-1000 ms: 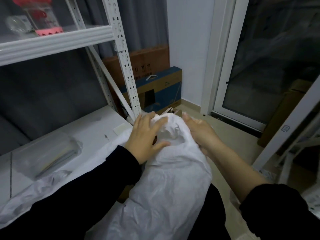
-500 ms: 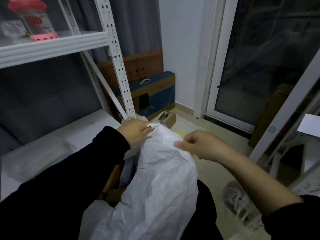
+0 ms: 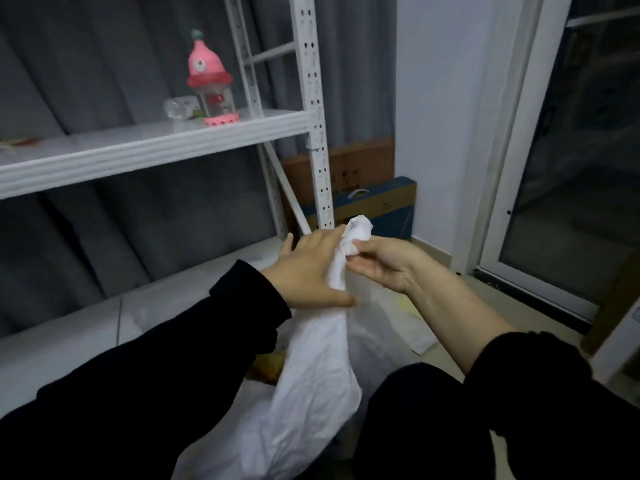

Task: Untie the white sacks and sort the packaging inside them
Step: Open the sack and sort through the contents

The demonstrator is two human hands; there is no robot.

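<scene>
A white sack [image 3: 311,386] hangs in front of me, its neck twisted into a thin rope that rises to a crumpled tip [image 3: 358,230]. My left hand [image 3: 308,268] wraps around the twisted neck from the left, thumb below at the sack's shoulder. My right hand [image 3: 384,263] pinches the tip of the neck from the right between thumb and fingers. What is inside the sack is hidden.
A white metal shelf rack [image 3: 313,133] stands behind, a pink bottle [image 3: 211,81] on its upper shelf [image 3: 145,147]. Cardboard boxes [image 3: 374,199] lean in the corner. A glass door [image 3: 568,168] is at right. Flat pale packaging [image 3: 412,323] lies on the floor.
The sack's open top has been gathered and twisted into a narrow neck and lifted higher. Both hands rose with it, and the view tilted upward.
</scene>
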